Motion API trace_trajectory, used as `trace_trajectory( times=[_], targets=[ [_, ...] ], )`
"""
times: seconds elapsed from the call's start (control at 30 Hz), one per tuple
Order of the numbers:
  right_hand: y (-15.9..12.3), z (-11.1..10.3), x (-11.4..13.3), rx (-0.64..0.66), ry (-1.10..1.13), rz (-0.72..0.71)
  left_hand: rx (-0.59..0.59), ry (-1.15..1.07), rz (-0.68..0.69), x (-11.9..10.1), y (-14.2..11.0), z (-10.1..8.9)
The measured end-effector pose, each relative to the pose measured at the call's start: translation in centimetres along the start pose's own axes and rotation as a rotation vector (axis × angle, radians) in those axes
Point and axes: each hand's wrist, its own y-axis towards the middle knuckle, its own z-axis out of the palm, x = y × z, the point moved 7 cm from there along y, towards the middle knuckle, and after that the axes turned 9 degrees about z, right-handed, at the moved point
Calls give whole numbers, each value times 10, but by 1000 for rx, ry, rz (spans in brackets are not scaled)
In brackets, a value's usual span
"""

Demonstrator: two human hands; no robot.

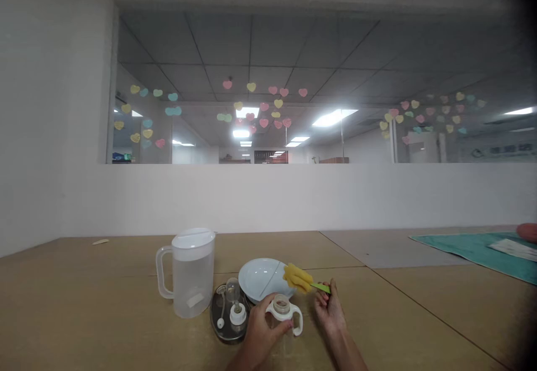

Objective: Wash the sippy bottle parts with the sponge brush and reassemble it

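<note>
My left hand [260, 329] is wrapped round a clear baby bottle [282, 305] with white handles; its top is uncapped. In my right hand [331, 309] is the green handle of a bottle brush [298, 278], its yellow sponge head raised over the right rim of a white bowl [251, 287]. The brush head is apart from the bottle's mouth. Left of the bottle, a dark metal tray [226, 334] holds a nipple with a white collar ring [238, 314], a clear dome cap [232, 290] and a straw piece with a white weighted end [220, 323].
A lidded clear plastic pitcher [193, 281] stands left of the tray. On the far right lie a teal cloth [474, 250] and a whitish packet [514, 249], with a reddish thing [527, 232] at the edge. A white wall [251, 197] with a window rises behind the table.
</note>
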Motion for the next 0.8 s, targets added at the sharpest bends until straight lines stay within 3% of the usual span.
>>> trace_trajectory(
  times=[0.13,0.3,0.37,0.5,0.63,0.8],
  targets=[
    [-5,13,8,7,-68,-26,-74,125,-5,-9,4,-11],
    [-28,27,47,-137,-149,-251,-127,326,156,-36,18,-33],
    [-39,43,60,-125,-188,-330,-121,421,213,-44,24,-40],
    [-54,88,72,19,-327,-398,-140,534,210,-53,40,-53],
    [-55,120,92,117,-447,-480,-127,579,234,-54,60,-48],
    [-27,127,111,122,-554,-491,-138,721,332,-42,76,-38]
  ],
)
